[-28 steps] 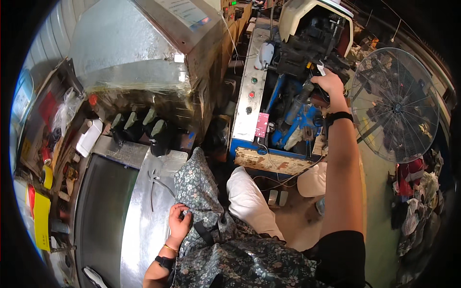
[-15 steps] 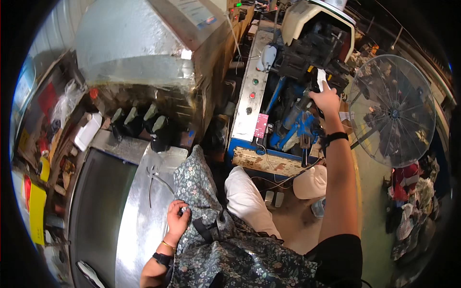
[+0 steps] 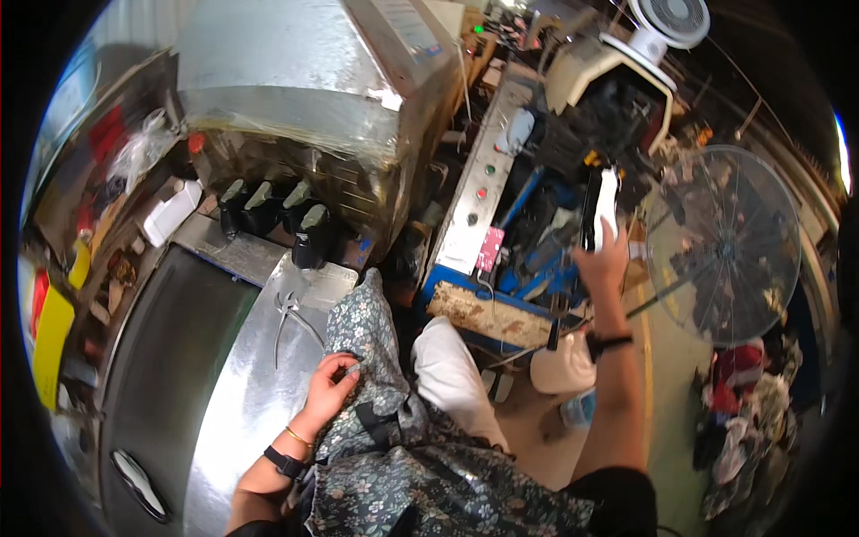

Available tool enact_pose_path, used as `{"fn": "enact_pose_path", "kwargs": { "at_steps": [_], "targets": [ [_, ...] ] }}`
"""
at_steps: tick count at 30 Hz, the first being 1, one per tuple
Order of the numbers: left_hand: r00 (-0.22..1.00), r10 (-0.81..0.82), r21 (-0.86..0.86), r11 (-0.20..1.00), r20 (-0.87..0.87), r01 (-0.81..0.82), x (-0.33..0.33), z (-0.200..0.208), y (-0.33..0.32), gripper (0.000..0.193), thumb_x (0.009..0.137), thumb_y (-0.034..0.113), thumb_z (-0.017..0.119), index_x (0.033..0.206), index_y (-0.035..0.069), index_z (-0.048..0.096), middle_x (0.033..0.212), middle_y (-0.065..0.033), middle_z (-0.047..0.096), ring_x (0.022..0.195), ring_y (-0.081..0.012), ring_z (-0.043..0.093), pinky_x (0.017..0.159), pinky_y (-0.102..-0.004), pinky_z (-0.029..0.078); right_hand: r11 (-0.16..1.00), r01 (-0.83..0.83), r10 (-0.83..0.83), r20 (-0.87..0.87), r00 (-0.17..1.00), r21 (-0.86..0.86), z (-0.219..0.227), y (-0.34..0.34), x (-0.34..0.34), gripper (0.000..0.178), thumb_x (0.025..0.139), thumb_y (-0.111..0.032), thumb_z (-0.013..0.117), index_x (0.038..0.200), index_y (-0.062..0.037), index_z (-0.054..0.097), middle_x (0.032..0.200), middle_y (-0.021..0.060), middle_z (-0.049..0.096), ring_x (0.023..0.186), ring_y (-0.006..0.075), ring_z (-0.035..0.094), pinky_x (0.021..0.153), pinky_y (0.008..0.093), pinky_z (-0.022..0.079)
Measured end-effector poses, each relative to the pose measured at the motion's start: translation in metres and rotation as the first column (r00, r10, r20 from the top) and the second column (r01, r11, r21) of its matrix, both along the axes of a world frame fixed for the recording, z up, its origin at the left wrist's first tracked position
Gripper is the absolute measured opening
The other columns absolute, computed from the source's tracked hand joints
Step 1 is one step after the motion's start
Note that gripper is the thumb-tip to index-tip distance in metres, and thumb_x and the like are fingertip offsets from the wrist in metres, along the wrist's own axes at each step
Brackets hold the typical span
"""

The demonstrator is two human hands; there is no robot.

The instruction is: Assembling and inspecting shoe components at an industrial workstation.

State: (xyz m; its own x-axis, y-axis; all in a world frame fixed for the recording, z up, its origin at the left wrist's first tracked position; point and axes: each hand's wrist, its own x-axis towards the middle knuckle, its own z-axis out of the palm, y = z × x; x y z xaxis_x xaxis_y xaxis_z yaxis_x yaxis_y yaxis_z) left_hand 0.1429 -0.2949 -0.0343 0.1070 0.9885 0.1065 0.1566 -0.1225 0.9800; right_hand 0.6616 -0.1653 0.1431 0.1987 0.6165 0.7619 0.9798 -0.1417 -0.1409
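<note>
My right hand (image 3: pixel 606 261) is closed on a black shoe with a white sole (image 3: pixel 607 201), sole facing up, in front of the dark machine (image 3: pixel 573 148). My left hand (image 3: pixel 329 387) rests by the flowered apron (image 3: pixel 394 474), with thumb and fingers pinched round something small and greyish that I cannot make out. A pair of pincers (image 3: pixel 288 309) lies on the shiny metal tabletop (image 3: pixel 237 394) ahead of that hand. Several black shoe forms (image 3: pixel 313 240) stand upright at the tabletop's far end.
Left of the tabletop runs a dark conveyor belt (image 3: pixel 179 358) carrying a black-and-white shoe (image 3: pixel 139 483). A big metal housing (image 3: pixel 277 72) stands behind. A caged fan (image 3: pixel 725 251) is at the right, near a rag pile (image 3: pixel 743 403). A white jug (image 3: pixel 562 369) sits below the machine.
My right hand has drawn back from the machine, and the shoe now shows clearly in it. The left hand stays by the apron. The whole view has shifted, bringing more of the belt shoe into sight.
</note>
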Motion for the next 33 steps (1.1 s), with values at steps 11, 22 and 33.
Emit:
{"fn": "enact_pose_path", "kwargs": {
  "at_steps": [11,22,33],
  "targets": [
    [0.478,0.304,-0.412,0.901,0.824,0.136,0.034,0.070,0.080,0.067,0.093,0.068,0.043,0.115,0.009,0.066,0.103,-0.0062,0.070,0.084,-0.0179,0.067,0.077,-0.0333,0.056,0.225,-0.909,0.721,-0.567,0.398,-0.352,-0.048,-0.144,-0.295,0.091,0.073,-0.038,0.081,0.144,-0.0028,0.037,0.145,0.0261,0.039,0.129,0.0417,0.046,0.108,0.0517,0.035],
    [0.507,0.206,-0.373,0.892,0.837,0.254,0.002,0.096,0.013,0.061,0.098,0.060,0.038,0.124,0.009,0.060,0.106,-0.0069,0.069,0.089,-0.0183,0.069,0.078,-0.0322,0.058,-0.053,-0.909,0.108,-0.902,-0.417,0.414,-0.031,-0.064,-0.352,0.058,0.104,-0.040,0.041,0.148,-0.0028,0.035,0.148,0.0168,0.041,0.139,0.0242,0.036,0.114,0.0351,0.027],
    [0.974,-0.225,-0.205,0.952,0.035,0.228,0.039,0.086,0.028,0.049,0.100,0.051,0.044,0.105,0.007,0.065,0.095,-0.0067,0.069,0.088,-0.0197,0.066,0.075,-0.0356,0.051,-0.062,-0.915,0.033,-0.916,-0.401,0.398,-0.039,-0.064,-0.269,0.064,0.085,-0.029,0.066,0.138,0.0016,0.047,0.147,0.0167,0.043,0.137,0.0261,0.041,0.116,0.0383,0.027]
  ]
}}
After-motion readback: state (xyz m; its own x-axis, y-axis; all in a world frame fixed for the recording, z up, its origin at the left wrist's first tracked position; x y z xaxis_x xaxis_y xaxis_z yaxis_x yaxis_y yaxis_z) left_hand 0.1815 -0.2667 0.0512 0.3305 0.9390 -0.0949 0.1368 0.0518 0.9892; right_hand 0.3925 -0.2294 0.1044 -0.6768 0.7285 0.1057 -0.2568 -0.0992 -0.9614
